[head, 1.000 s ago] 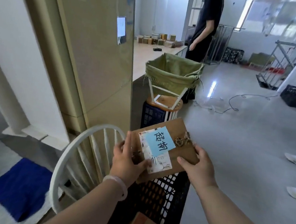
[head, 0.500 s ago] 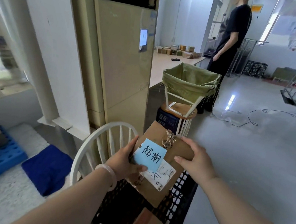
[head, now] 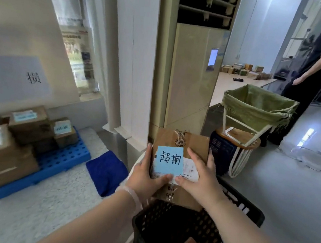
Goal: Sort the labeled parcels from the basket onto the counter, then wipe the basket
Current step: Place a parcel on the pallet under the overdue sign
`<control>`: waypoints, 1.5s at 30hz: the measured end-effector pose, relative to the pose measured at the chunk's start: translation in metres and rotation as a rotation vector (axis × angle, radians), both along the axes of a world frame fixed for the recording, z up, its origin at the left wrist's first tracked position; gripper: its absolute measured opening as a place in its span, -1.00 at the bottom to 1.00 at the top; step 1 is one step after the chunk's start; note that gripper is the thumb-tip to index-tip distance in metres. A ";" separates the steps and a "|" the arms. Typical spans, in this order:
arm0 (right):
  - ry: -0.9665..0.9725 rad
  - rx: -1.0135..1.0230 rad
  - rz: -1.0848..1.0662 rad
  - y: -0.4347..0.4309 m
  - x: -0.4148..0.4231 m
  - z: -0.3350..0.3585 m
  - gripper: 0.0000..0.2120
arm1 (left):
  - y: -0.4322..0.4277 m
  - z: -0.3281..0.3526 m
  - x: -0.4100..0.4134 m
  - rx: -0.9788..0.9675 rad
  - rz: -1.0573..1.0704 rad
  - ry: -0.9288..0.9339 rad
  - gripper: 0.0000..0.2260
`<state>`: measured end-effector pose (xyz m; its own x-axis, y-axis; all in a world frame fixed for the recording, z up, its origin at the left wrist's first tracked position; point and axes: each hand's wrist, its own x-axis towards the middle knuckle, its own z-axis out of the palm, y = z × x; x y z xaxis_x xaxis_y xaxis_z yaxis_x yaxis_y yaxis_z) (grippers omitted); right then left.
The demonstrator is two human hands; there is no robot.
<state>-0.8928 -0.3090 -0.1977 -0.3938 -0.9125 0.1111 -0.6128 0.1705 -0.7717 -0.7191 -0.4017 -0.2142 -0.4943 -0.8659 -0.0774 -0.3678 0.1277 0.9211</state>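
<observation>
Both hands, left hand (head: 146, 176) and right hand (head: 199, 176), clamp brown parcel (head: 181, 143) above black basket (head: 185, 225), blue label (head: 169, 159) up, probably for reading.

Matt cardboard parcel (head: 194, 144), perforated black plastic basket (head: 167, 224), glossy floor (head: 286, 192)

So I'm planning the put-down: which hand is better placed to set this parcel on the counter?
Probably the left hand: it grips the parcel by its left edge, nearest the counter where the stacked parcels sit. The right hand holds the far side.
</observation>
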 end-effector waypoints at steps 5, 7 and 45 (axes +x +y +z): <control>0.026 -0.029 0.143 -0.029 0.065 0.006 -0.19 | -0.010 -0.007 0.079 -0.143 0.037 -0.050 0.03; 0.038 -0.046 0.202 -0.040 0.100 0.005 -0.20 | -0.010 -0.005 0.118 -0.135 0.077 -0.045 -0.01; -0.100 0.244 0.989 -0.164 0.707 -0.078 -0.59 | 0.023 -0.069 0.700 0.163 0.961 -0.116 -0.16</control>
